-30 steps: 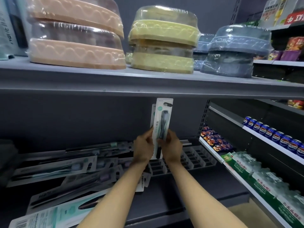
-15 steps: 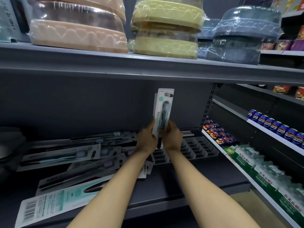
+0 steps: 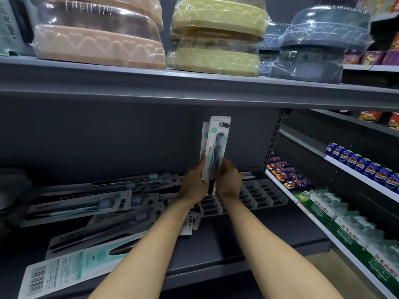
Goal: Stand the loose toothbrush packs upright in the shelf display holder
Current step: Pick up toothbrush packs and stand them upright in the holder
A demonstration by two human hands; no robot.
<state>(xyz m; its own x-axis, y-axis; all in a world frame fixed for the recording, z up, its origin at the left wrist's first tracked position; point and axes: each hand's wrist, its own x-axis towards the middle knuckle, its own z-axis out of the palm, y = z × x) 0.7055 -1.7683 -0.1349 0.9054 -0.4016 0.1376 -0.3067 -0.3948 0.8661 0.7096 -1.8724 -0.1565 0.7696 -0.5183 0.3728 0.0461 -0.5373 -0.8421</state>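
Grey shop shelving (image 3: pixel 194 89) frames the scene, with two toothbrush packs (image 3: pixel 216 147) held upright, one behind the other, above the slotted display holder (image 3: pixel 254 195) on the lower shelf. Left hand (image 3: pixel 195 184) and right hand (image 3: pixel 228 182) grasp the packs' lower halves from either side, fingers curled around the edges, both forearms extended forward and slightly upward. Loose packs (image 3: pixel 82 206) lie flat in a heap left of the holder; wrapped basins (image 3: pixel 216 35) sit on the shelf above.
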